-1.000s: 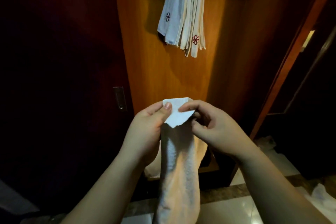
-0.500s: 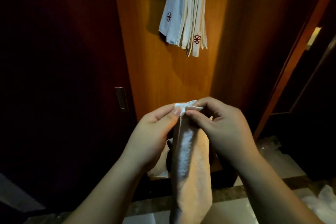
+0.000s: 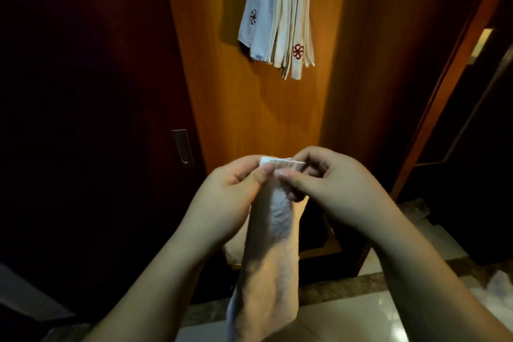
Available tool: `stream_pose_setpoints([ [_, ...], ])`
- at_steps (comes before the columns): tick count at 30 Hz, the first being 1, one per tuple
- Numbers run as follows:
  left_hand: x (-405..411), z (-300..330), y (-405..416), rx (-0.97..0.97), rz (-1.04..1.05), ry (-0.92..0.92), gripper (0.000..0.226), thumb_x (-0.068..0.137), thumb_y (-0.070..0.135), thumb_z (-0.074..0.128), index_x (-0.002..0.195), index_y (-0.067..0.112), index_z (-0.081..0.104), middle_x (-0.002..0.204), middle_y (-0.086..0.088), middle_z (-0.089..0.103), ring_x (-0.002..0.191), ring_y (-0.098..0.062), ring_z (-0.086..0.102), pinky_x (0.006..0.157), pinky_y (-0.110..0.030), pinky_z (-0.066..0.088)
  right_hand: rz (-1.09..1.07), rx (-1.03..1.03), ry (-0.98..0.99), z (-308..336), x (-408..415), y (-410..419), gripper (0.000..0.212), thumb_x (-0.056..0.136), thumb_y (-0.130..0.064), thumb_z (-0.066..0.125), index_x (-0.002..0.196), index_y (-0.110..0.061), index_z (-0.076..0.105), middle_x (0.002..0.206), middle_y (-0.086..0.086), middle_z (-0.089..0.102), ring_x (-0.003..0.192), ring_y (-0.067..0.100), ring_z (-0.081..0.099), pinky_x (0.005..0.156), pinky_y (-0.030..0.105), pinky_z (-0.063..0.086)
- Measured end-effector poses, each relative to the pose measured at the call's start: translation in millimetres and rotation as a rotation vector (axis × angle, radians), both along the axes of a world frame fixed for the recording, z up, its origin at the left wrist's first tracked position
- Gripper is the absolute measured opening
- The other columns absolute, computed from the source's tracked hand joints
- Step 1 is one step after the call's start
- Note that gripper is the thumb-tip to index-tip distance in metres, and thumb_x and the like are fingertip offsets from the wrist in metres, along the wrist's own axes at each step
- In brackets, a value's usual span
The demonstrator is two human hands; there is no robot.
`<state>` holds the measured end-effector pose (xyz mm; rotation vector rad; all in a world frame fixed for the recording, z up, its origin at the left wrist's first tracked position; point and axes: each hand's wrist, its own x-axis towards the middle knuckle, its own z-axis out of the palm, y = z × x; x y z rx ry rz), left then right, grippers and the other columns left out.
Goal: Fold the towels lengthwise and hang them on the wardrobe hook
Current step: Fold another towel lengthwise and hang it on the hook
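A white towel (image 3: pixel 273 253) hangs down in a narrow folded strip in front of me. My left hand (image 3: pixel 224 197) pinches its top edge from the left and my right hand (image 3: pixel 333 186) pinches the same edge from the right, thumbs almost meeting. Several folded white towels (image 3: pixel 277 16) with small flower emblems hang from the top of the orange wooden wardrobe panel (image 3: pixel 263 108). The hook itself is out of view.
A dark wardrobe door with a metal recessed handle (image 3: pixel 182 148) stands on the left. A wooden door frame (image 3: pixel 455 69) runs up the right side. More white cloth (image 3: pixel 499 286) lies on the tiled floor at the lower right.
The towel's top corner, spread between my thumbs a second ago, has been gathered into a narrower, flatter fold. Both hands have drawn closer together at the top edge.
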<state>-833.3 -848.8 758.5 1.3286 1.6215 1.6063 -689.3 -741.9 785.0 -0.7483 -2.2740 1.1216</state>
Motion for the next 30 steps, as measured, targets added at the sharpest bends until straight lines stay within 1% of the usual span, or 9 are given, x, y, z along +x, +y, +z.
stream_pose_setpoints([
  [2, -8.8, -4.4, 0.2, 0.0, 0.059, 0.028, 0.023, 0.1, 0.029, 0.052, 0.101, 0.028, 0.075, 0.098, 0.003, 0.076, 0.095, -0.013, 0.071, 0.089, -0.039, 0.053, 0.051, -0.025, -0.22, -4.5, 1.7, 17.0, 0.013, 0.09, -0.037, 0.069, 0.093, -0.025, 0.068, 0.071, -0.004, 0.074, 0.064, 0.007, 0.07, 0.068, 0.025, 0.054],
  [6, -24.7, -7.4, -6.9, 0.026, 0.149, 0.041, 0.026, 0.103, 0.022, 0.049, 0.091, 0.024, 0.072, 0.084, 0.008, 0.073, 0.079, -0.002, 0.065, 0.073, -0.017, 0.049, 0.167, -0.046, -0.642, -36.1, 8.7, 46.4, 0.016, 0.093, -0.036, 0.067, 0.105, -0.025, 0.068, 0.077, -0.001, 0.076, 0.067, 0.01, 0.071, 0.075, 0.03, 0.057],
  [8, -32.8, -10.3, -12.0, 0.009, 0.155, 0.067, 0.024, 0.101, 0.024, 0.049, 0.091, 0.027, 0.071, 0.081, 0.01, 0.071, 0.077, -0.001, 0.062, 0.071, -0.015, 0.047, 0.186, -0.003, -0.719, -47.7, 14.3, 52.9, 0.014, 0.094, -0.038, 0.064, 0.103, -0.029, 0.069, 0.081, -0.007, 0.076, 0.074, 0.005, 0.071, 0.078, 0.029, 0.056],
  [12, -44.8, -19.4, -21.0, -0.035, 0.169, 0.139, 0.021, 0.1, 0.029, 0.051, 0.094, 0.033, 0.07, 0.085, 0.01, 0.071, 0.079, -0.001, 0.062, 0.073, -0.017, 0.047, 0.11, 0.154, -0.743, -50.5, 27.9, 61.0, 0.012, 0.092, -0.049, 0.063, 0.091, -0.037, 0.062, 0.084, -0.013, 0.065, 0.077, 0.001, 0.061, 0.064, 0.019, 0.043],
  [16, -51.9, -27.7, -27.8, 0.0, 0.324, 0.12, 0.027, 0.101, 0.028, 0.049, 0.09, 0.041, 0.07, 0.083, 0.016, 0.071, 0.076, 0.005, 0.061, 0.072, -0.015, 0.047, -0.108, 0.271, -0.29, -40.9, 39.1, 53.1, 0.015, 0.093, -0.044, 0.06, 0.083, -0.033, 0.061, 0.081, -0.013, 0.062, 0.078, -0.003, 0.055, 0.06, 0.019, 0.037],
  [20, -54.8, -33.2, -29.2, 0.05, 0.362, 0.06, 0.018, 0.098, 0.042, 0.054, 0.096, 0.035, 0.071, 0.092, 0.008, 0.073, 0.09, -0.012, 0.066, 0.084, -0.039, 0.051, -0.242, 0.259, 0.064, -54.9, 35.8, 41.5, 0.012, 0.091, -0.029, 0.067, 0.09, -0.033, 0.056, 0.085, -0.015, 0.06, 0.078, -0.006, 0.056, 0.061, 0.01, 0.04],
  [21, -53.5, -33.3, -28.1, 0.066, 0.372, 0.045, 0.02, 0.098, 0.043, 0.053, 0.096, 0.033, 0.071, 0.092, 0.009, 0.073, 0.09, -0.011, 0.066, 0.085, -0.037, 0.051, -0.273, 0.213, 0.149, -60.0, 35.1, 40.1, 0.018, 0.091, -0.025, 0.067, 0.095, -0.036, 0.054, 0.09, -0.017, 0.059, 0.082, -0.009, 0.056, 0.066, 0.006, 0.041],
  [24, -42.7, -29.9, -24.9, 0.083, 0.423, 0.092, 0.024, 0.104, 0.026, 0.047, 0.091, 0.031, 0.067, 0.082, 0.023, 0.069, 0.076, 0.009, 0.061, 0.069, -0.01, 0.048, -0.342, 0.188, 0.304, -68.3, 31.5, 37.1, 0.032, 0.095, -0.02, 0.061, 0.119, -0.039, 0.051, 0.105, -0.025, 0.055, 0.096, -0.017, 0.053, 0.08, -0.001, 0.038],
  [30, -26.7, -27.4, -18.2, 0.132, 0.394, 0.092, 0.025, 0.098, 0.035, 0.045, 0.087, 0.039, 0.068, 0.087, 0.018, 0.069, 0.079, 0.004, 0.062, 0.068, -0.01, 0.048, -0.48, 0.172, 0.488, -75.7, 19.6, 39.5, 0.028, 0.1, -0.013, 0.053, 0.097, -0.042, 0.055, 0.102, -0.018, 0.06, 0.096, -0.012, 0.055, 0.077, 0.0, 0.036],
])
